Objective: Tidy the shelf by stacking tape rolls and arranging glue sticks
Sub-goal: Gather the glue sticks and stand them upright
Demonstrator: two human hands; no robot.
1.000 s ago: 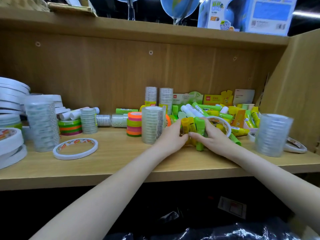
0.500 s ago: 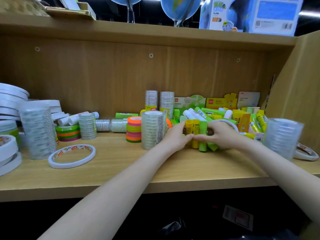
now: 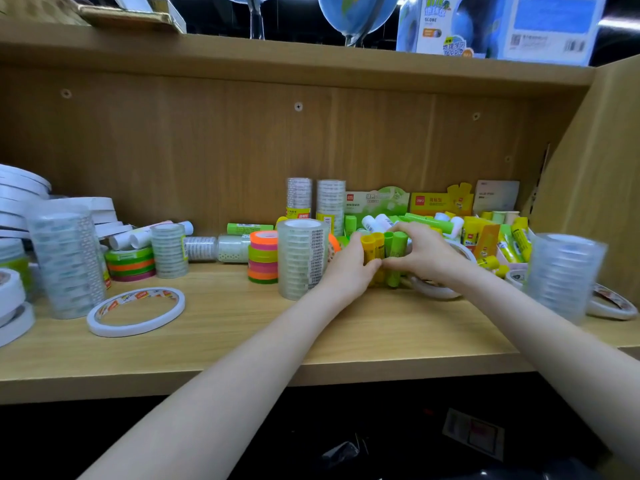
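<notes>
Bundle of glue sticks: four upright tubes, two yellow and two green, standing side by side on the wooden shelf, right of centre. The left hand is curling its fingers against the yellow side of the bundle; the right hand is wrapping over the green side and the caps, thumb low at the front. Both hands are gripping the bundle between them.

Just left of the left hand, a tall stack of clear tape is standing, with a stack of neon tape rolls beside it. Behind and right of the hands, a loose heap of glue sticks is lying. A white tape ring is lying under the right wrist. Further left, a flat white tape ring is resting near the shelf front, well apart from the hands.
</notes>
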